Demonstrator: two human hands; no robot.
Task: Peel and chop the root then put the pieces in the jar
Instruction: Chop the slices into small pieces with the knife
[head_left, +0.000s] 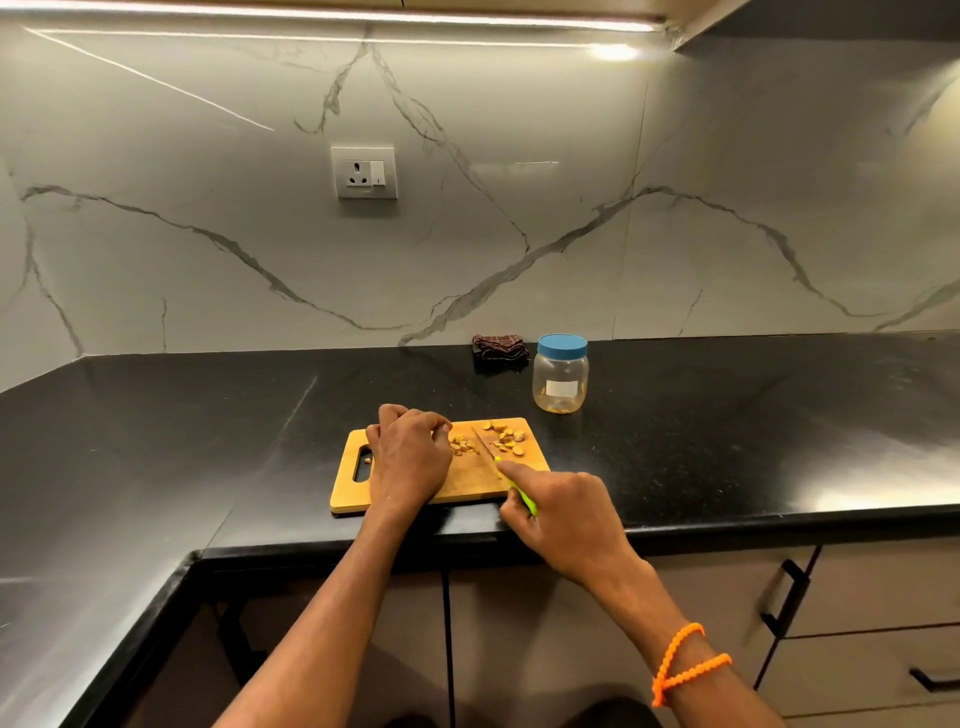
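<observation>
Jar (560, 375) with blue lid screwed on, standing on black counter (753, 415) just behind cutting board (467, 480), a few yellowish bits at its bottom. Chopped root pieces (506, 439) scattered across far end of board. Left hand (410, 457) resting on board, fingers curled, fingertips beside more pieces. Right hand (563, 512) clamped around green-handled knife (501, 467), blade on board. Dark folded cloth (498, 348) against marble wall, socket (364, 172) above
</observation>
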